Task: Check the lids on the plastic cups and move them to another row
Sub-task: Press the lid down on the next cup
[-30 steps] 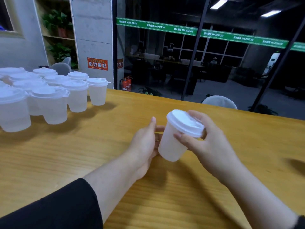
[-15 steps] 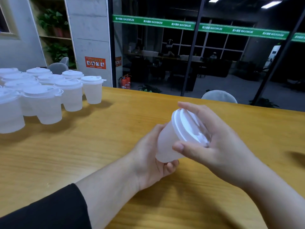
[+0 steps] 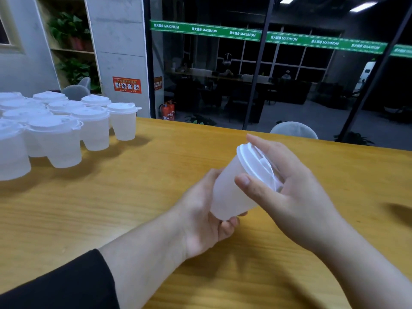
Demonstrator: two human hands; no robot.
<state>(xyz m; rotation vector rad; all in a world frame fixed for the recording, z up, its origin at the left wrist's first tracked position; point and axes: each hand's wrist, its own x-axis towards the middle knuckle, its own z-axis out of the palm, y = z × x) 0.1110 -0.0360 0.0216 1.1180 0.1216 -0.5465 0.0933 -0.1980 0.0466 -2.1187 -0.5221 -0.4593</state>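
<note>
Where the green band point(image 3: 267, 36) crosses the dark glass wall, "MAXIMUM" reads repeatedly in white; the characters beside each word, and the print on the orange wall sign point(image 3: 126, 84), are too small to read. Above the wooden table point(image 3: 133, 186), a frosted plastic cup point(image 3: 231, 188) tilts rightward, its base cupped in the left hand point(image 3: 205, 219), its white lid point(image 3: 256, 166) gripped by the right hand point(image 3: 289, 192), which hides the lid's far edge. The lidded cups point(image 3: 55, 130) at left run off-frame.

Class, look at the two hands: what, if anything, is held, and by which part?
One plastic cup, tilted: the left hand grips its lower body, the right hand clasps its lid rim.
</note>
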